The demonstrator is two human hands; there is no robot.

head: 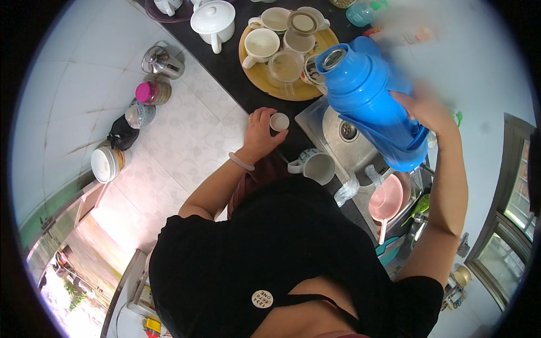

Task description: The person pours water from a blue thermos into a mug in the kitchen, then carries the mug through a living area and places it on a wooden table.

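My right hand (pixel 416 107) grips the handle side of a blue plastic thermos flask (pixel 372 101). The flask is tilted above the sink, and its silvery mouth shows uncovered at the upper left. In my left hand (pixel 263 134), over the dark counter edge, is a small whitish round cap or stopper (pixel 279 122), held between thumb and fingers. A wide white mug (pixel 320 167) with dark markings stands on the counter close to my body, just below my left hand. Its inside looks pale; I cannot tell whether it holds anything.
A yellow round tray (pixel 264 82) with several cups lies ahead, beside a lidded white pot (pixel 213 23). The steel sink (pixel 334 126) is at right, with a pink strainer (pixel 385 198) nearer me. Jars and a metal pot (pixel 162 62) line the left wall.
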